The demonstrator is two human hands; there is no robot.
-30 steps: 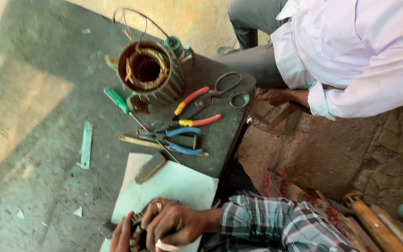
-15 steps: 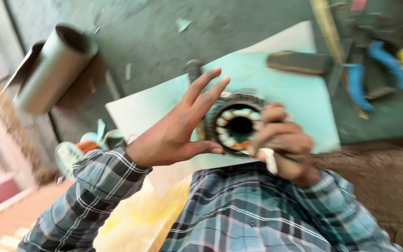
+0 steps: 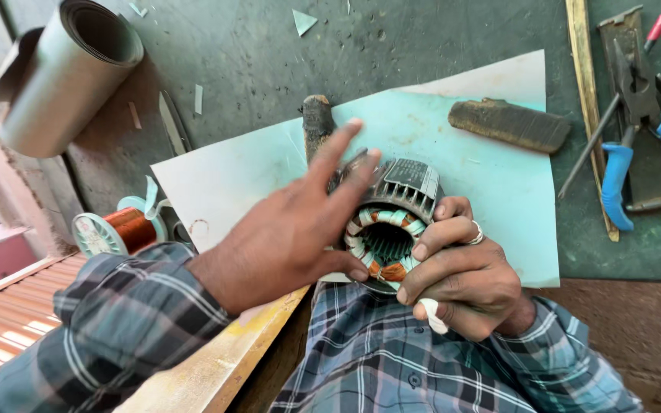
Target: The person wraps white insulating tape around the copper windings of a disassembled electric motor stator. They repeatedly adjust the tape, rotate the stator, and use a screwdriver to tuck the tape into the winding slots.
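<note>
Workbench [image 3: 269,53] seen from above, dark green and scuffed, with a pale blue sheet [image 3: 491,183] lying across it as the landmark for everything else. Far left of the sheet, a roll of grey sheet material [image 3: 66,80] rests on the bench edge, and just off the sheet's lower left corner sits a spool of copper wire [image 3: 120,232]. Over the sheet's lower middle, the left hand [image 3: 292,229] has its fingers spread, thumb tip touching the rim of a small motor stator [image 3: 388,229], not clasping it. A second ago both hands were low at the near edge of the sheet, seen from farther off; half a second ago the stator was already raised between them, and now the view is closer and steadier, which suggests the windings are being looked over. The right hand [image 3: 464,275], wearing a ring and a white fingertip wrap, is closed around the stator's right side and holds it up just above the sheet's near edge. At the sheet's upper right lies a flat dark file-like block [image 3: 510,125]. Right of the sheet lie blue-handled pliers [image 3: 625,153] and a long yellowish strip [image 3: 587,92].
</note>
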